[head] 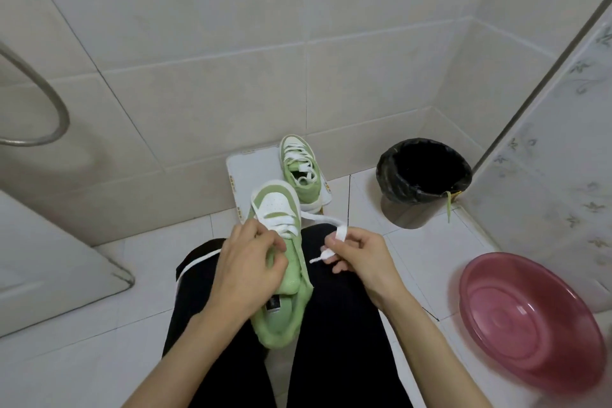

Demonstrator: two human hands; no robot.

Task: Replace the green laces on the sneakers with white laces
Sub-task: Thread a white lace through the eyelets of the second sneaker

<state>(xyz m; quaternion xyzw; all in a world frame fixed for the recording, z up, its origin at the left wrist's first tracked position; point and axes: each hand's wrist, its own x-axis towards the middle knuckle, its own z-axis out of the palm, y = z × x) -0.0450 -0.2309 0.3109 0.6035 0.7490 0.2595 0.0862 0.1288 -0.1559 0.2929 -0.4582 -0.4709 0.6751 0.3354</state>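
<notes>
A green and white sneaker (pixel 281 205) lies on my lap between my knees, toe pointing away, with a white lace (pixel 318 218) threaded through its front eyelets. My left hand (pixel 246 267) grips the sneaker's tongue and upper from the left. My right hand (pixel 359 253) pinches the free end of the white lace just right of the shoe, its tip sticking out toward the shoe. A second green sneaker (pixel 303 172) with white laces sits on a small white stool (pixel 245 172) ahead. A green lace (pixel 448 205) hangs over the bin's rim.
A black-lined waste bin (pixel 424 172) stands on the tiled floor at the right. A pink plastic basin (pixel 530 321) lies near my right knee. Tiled walls close in ahead, a patterned panel at the right, a metal hose at the left.
</notes>
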